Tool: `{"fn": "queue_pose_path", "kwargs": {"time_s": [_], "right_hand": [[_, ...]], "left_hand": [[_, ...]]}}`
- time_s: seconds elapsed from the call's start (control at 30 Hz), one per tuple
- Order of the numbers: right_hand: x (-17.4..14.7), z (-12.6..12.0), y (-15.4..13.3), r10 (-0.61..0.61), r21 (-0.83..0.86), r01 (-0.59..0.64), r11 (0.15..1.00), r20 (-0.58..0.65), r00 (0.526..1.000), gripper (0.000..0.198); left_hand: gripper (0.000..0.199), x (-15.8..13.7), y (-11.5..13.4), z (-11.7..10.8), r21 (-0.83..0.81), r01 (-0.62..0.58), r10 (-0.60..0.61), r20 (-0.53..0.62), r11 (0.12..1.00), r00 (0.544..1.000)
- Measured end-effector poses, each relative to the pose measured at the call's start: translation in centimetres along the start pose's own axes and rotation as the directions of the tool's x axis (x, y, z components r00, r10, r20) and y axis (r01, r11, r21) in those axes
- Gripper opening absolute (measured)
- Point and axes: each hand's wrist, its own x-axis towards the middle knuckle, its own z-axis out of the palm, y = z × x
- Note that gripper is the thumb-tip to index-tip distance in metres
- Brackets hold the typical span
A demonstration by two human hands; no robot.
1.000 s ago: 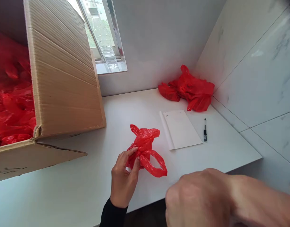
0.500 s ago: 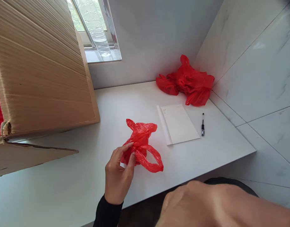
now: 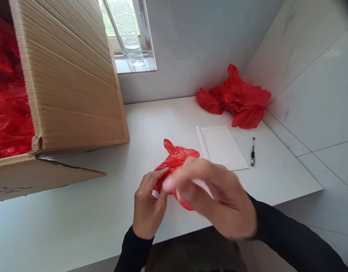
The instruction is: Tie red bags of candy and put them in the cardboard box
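A crumpled red plastic bag (image 3: 175, 158) rests on the white counter (image 3: 151, 124) in front of me. My left hand (image 3: 148, 206) pinches its lower left part between thumb and fingers. My right hand (image 3: 216, 196) is blurred, reaching in from the right over the bag with fingers spread, and it hides the bag's loop handle. Whether it touches the bag cannot be told.
A large open cardboard box (image 3: 68, 87) full of red bags (image 3: 8, 109) lies on its side at the left. A pile of red bags (image 3: 237, 100) sits in the far right corner. A white paper sheet (image 3: 223, 147) and a pen (image 3: 252, 153) lie to the right. A plastic bottle (image 3: 128, 32) stands on the window sill.
My right hand has come up from the bottom edge and moved left over the bag, now covering its handle. My left hand keeps its pinch on the bag.
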Motion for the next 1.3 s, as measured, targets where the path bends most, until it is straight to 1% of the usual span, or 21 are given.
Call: {"fn": "queue_pose_path", "kwargs": {"time_s": [0.07,0.1,0.17,0.2,0.27,0.37,0.43,0.5,0.57,0.63,0.67,0.7,0.77,0.87,0.93,1.0,1.07,1.1,1.13,1.2,1.3], "right_hand": [[1.3,0.7,1.8,-0.146,-0.108,0.148,0.983,0.031,0.989,0.028],[1.7,1.2,2.9,-0.163,-0.204,0.171,0.964,0.056,0.985,0.025],[2.0,2.1,4.9,-0.12,-0.328,0.152,0.932,0.117,0.986,0.02],[2.0,2.3,5.8,-0.089,-0.344,0.133,0.93,0.141,0.986,0.018],[1.6,2.1,7.1,-0.051,-0.309,0.098,0.946,0.157,0.986,0.014],[1.1,0.9,7.9,0.02,-0.246,-0.004,0.969,0.064,0.998,0.011],[0.9,0.3,8.0,0.079,-0.218,-0.077,0.973,-0.001,0.997,0.011],[0.8,0.4,7.8,0.079,-0.186,-0.079,0.979,-0.008,0.997,0.017],[0.9,1.0,7.5,0.044,-0.162,-0.037,0.986,0.039,0.998,0.028],[1.0,1.6,7.3,0.026,-0.174,-0.007,0.985,0.106,0.994,0.028],[1.0,1.8,7.3,0.026,-0.176,-0.003,0.984,0.131,0.991,0.022],[1.0,1.8,7.4,0.026,-0.171,-0.002,0.985,0.142,0.99,0.016],[0.9,1.4,7.6,0.047,-0.138,-0.031,0.99,0.109,0.993,0.014],[0.5,0.2,7.9,0.16,-0.084,-0.16,0.983,-0.012,0.987,0.016],[0.2,-0.1,7.8,0.235,-0.047,-0.237,0.97,-0.053,0.971,0.017],[0.0,0.1,7.4,0.255,-0.012,-0.255,0.967,-0.027,0.967,0.024],[0.1,0.6,6.8,0.23,0.009,-0.231,0.973,0.051,0.972,0.04],[0.1,0.9,6.5,0.211,0.012,-0.213,0.977,0.096,0.973,0.039],[0.1,1.0,6.3,0.196,0.015,-0.2,0.98,0.129,0.972,0.032],[0.1,1.0,6.2,0.195,0.046,-0.202,0.978,0.115,0.974,0.019],[-0.4,0.4,6.4,0.269,0.168,-0.261,0.951,-0.028,0.963,0.015]], "left_hand": [[0.027,-0.1,0.0,-0.1,-0.03,-0.013,0.014,0.031,0.999,0.999],[0.028,-0.1,0.0,-0.1,-0.045,-0.02,0.022,0.042,0.999,0.999],[0.03,-0.2,-0.2,-0.3,-0.051,-0.04,0.042,0.041,0.998,0.998],[0.029,-0.3,-0.3,-0.4,-0.042,-0.05,0.051,0.031,0.998,0.998],[0.024,-0.5,-0.9,-0.7,-0.022,-0.026,0.026,-0.012,0.999,1.0],[0.015,-0.8,-1.8,-1.3,-0.058,0.113,-0.118,-0.092,0.992,0.989],[0.016,-0.9,-2.0,-1.5,-0.082,0.165,-0.172,-0.094,0.983,0.98],[0.026,-0.8,-1.8,-1.4,-0.063,0.115,-0.118,-0.048,0.991,0.992],[0.038,-0.6,-1.2,-1.0,-0.004,0.014,-0.014,0.018,1.0,1.0],[0.035,-0.4,-0.8,-0.7,0.052,-0.075,0.073,0.041,0.996,0.997],[0.028,-0.3,-0.7,-0.7,0.062,-0.082,0.081,0.024,0.995,0.996],[0.019,-0.2,-0.9,-0.8,0.058,-0.062,0.063,-0.012,0.996,0.998],[0.01,-0.3,-1.4,-1.3,0.016,0.041,-0.039,-0.105,0.999,0.994],[0.014,-0.7,-1.9,-2.4,-0.064,0.201,-0.21,-0.22,0.977,0.953],[0.015,-0.9,-1.6,-2.8,-0.091,0.225,-0.241,-0.247,0.97,0.938],[0.021,-0.9,-0.6,-2.7,-0.047,0.17,-0.177,-0.225,0.984,0.958],[0.029,-0.8,0.4,-2.4,0.035,0.059,-0.053,-0.15,0.998,0.987],[0.029,-0.7,0.8,-2.3,0.061,0.01,-0.003,-0.115,0.998,0.993],[0.025,-0.7,1.0,-2.3,0.072,-0.013,0.02,-0.1,0.997,0.995],[0.014,-0.6,0.9,-2.6,0.052,0.005,0.003,-0.149,0.999,0.989],[0.009,-0.9,0.3,-3.5,0.016,0.083,-0.074,-0.299,0.996,0.951]]}}
